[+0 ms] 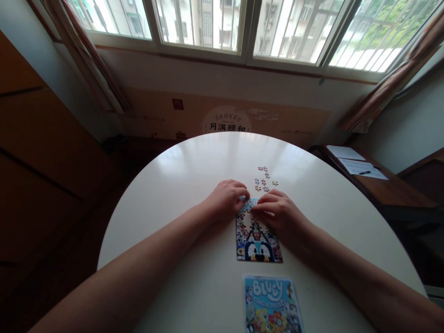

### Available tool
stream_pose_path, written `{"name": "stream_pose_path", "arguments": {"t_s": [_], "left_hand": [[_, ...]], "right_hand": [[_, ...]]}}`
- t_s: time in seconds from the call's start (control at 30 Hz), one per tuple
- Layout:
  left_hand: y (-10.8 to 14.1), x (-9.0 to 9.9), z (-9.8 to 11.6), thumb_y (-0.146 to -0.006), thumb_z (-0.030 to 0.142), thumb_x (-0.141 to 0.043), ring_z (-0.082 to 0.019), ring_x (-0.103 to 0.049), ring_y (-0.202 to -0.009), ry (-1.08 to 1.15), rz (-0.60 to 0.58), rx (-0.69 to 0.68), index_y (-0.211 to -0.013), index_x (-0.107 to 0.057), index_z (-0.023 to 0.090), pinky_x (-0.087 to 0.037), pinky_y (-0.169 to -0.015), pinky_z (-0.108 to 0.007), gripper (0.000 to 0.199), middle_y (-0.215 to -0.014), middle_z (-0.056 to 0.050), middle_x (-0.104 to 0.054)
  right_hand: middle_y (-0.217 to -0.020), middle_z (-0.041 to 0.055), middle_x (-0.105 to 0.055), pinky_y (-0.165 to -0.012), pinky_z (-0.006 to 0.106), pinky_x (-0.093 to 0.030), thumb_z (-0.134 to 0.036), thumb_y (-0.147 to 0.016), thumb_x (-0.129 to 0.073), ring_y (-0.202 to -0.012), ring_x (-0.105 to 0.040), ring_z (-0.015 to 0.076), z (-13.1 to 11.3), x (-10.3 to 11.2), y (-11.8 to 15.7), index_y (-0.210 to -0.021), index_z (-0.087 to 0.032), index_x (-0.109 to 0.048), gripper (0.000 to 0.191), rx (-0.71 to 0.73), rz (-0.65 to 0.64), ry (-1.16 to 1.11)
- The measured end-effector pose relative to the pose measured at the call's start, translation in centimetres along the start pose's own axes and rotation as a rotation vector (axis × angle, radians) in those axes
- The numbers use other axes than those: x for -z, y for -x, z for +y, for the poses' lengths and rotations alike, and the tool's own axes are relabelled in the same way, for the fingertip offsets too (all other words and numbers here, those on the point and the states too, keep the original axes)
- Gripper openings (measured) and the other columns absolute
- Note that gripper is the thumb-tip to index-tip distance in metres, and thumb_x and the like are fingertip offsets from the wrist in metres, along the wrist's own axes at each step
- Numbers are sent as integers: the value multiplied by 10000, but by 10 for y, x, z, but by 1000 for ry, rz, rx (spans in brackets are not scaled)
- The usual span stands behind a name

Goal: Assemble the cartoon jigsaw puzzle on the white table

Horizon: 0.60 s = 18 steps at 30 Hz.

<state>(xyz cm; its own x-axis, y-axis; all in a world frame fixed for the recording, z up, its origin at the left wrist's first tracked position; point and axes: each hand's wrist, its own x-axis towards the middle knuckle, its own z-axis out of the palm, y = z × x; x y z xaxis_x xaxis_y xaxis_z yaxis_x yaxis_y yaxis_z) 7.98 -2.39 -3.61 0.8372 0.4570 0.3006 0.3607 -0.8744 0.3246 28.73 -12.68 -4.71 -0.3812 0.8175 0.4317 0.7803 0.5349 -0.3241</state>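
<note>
A partly assembled jigsaw puzzle lies on the white round table, with a blue dog face at its near end and a gap in its upper middle. My left hand rests at the puzzle's top left corner, fingers curled; whether anything is between them is hidden. My right hand is over the puzzle's upper right part, with thumb and fingertips pinched close to the gap; what they hold is too small to make out. Beyond my hands lie several loose puzzle pieces.
A Bluey picture card or box lies at the table's near side. To the right stands a brown wooden desk with papers and a pen. A large printed cardboard panel is beneath the windows.
</note>
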Motion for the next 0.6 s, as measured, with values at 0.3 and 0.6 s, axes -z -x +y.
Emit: {"name": "stream_pose_path", "arguments": {"t_s": [0.3, 0.6], "left_hand": [[1, -2, -3, -853, 162, -590, -252, -636, -1103, 8, 22, -30, -998, -726, 249, -460, -1027, -472, 216, -1156, -35, -730], [1, -2, -2, -853, 152, -592, -247, -640, -1103, 12, 30, -21, -998, -726, 250, -460, -1032, -467, 220, -1154, -37, -732]], "right_hand": [[-955, 0, -775, -829, 402, -466, -325, -943, -645, -866, -623, 223, -4, 1, 1, -959, -327, -788, 144, 26, -12, 36], [-1129, 51, -731, -900, 456, -497, -276, -922, -653, -1009, -610, 263, -9, 5, -1, -1024, -321, -789, 176, -45, -61, 53]]}}
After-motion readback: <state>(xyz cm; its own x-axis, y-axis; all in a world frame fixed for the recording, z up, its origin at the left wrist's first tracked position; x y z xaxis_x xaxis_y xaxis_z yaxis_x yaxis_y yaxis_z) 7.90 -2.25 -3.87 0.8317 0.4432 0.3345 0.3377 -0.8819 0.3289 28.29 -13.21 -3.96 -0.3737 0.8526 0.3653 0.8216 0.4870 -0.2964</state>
